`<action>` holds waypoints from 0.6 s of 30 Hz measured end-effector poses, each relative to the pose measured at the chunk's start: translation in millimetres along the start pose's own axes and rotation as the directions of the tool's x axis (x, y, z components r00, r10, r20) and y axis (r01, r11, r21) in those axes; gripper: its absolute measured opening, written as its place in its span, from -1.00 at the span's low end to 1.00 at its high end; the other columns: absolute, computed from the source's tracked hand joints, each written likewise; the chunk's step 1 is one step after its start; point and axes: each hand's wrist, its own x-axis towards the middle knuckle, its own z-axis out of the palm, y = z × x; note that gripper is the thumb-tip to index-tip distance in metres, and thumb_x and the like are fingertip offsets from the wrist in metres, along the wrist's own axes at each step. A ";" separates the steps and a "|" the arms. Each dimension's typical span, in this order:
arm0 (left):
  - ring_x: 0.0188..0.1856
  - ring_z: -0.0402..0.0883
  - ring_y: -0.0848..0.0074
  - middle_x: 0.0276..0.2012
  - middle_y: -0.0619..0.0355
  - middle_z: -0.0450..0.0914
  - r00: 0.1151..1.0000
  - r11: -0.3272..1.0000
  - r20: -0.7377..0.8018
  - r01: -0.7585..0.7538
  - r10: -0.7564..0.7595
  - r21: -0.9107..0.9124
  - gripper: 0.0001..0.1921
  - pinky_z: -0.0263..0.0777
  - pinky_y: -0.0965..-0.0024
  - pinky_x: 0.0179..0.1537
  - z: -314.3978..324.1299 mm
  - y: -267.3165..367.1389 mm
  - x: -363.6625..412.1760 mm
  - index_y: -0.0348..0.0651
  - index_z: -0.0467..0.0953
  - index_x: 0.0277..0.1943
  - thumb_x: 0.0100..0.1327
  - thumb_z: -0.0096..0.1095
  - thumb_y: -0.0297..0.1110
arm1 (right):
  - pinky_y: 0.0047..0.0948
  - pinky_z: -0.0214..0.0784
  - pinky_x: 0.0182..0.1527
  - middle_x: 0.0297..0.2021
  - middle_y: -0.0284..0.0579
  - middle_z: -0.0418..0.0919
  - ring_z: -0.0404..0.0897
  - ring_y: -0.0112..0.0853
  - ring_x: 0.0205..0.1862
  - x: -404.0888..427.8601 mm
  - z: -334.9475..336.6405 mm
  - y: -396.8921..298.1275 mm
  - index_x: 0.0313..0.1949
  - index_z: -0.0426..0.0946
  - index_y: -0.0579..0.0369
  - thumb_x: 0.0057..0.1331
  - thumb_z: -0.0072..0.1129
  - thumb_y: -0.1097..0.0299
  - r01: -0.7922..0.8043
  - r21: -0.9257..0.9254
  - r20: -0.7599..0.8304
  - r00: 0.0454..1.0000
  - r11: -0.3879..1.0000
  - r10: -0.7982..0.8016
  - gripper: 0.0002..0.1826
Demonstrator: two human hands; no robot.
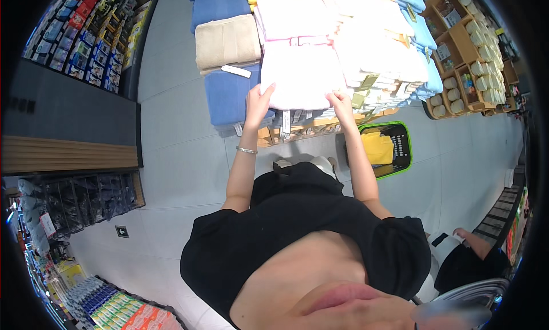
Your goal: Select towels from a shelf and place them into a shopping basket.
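Note:
Both my hands are on a folded pale pink towel (302,77), which looks nearly white under the strong light. My left hand (258,102) pinches its front left corner, thumb on top. At the front right corner my right hand (341,105) grips the edge in the same way. The towel lies on top of a stack, and white tags hang below its front edge. Blue folded towels (231,94) sit just left of my left hand. Beside my right hand are stacked white towels (381,68) with green-gold tags (364,90).
A black basket with a green rim (410,147) stands on the floor at right, holding a yellow folded cloth (377,147). Beige towels (227,42) lie farther back. Wooden shelving (456,42) is at far right, product racks at left. Another person (467,257) is behind me, right.

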 end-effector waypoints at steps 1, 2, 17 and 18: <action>-0.42 0.53 0.43 -0.47 0.03 0.58 0.999 0.965 -0.025 -0.036 0.044 0.260 -0.64 0.39 0.40 -0.30 -1.3 5.5 0.3 -0.46 0.53 -0.38 0.20 0.21 -0.20 | -0.60 0.02 -0.47 -0.69 -0.48 0.22 0.16 -0.67 -0.58 2.0 -2.8 4.6 -0.71 0.25 0.08 0.16 0.09 0.36 -0.005 0.001 -0.005 1.000 1.000 0.005 -0.68; -0.44 0.52 0.31 -0.48 -0.05 0.55 0.995 0.862 -0.035 -0.065 0.096 0.502 -0.61 0.38 0.34 -0.28 -1.3 8.5 0.6 -0.46 0.51 -0.42 0.20 0.18 -0.17 | -0.58 0.04 -0.47 -0.69 -0.42 0.24 0.19 -0.65 -0.56 3.0 -6.2 9.7 -0.71 0.25 0.13 0.15 0.09 0.36 0.071 -0.039 -0.028 0.997 0.997 -0.072 -0.67; -0.60 0.44 0.42 -0.69 -0.12 0.42 0.985 0.950 -0.129 -0.069 0.113 0.304 -0.62 0.29 0.26 -0.48 -2.4 4.7 8.5 -0.46 0.38 -0.53 0.17 0.04 -0.22 | -0.12 0.03 0.25 0.24 0.01 0.22 0.23 -0.09 0.24 -41.0 68.9 -98.3 0.21 0.23 0.13 0.26 0.02 0.17 0.764 -0.526 0.432 0.618 0.374 -0.657 -0.43; -0.60 0.44 0.42 -0.69 -0.12 0.42 0.986 0.949 -0.119 -0.073 0.114 0.306 -0.62 0.29 0.26 -0.48 -0.9 3.9 9.2 -0.46 0.38 -0.53 0.17 0.04 -0.22 | -0.09 -0.04 0.28 0.26 -0.01 0.20 0.20 -0.11 0.27 -25.3 67.9 -78.8 0.23 0.21 0.09 0.28 -0.02 0.08 0.696 -0.645 0.428 0.671 0.315 -0.605 -0.41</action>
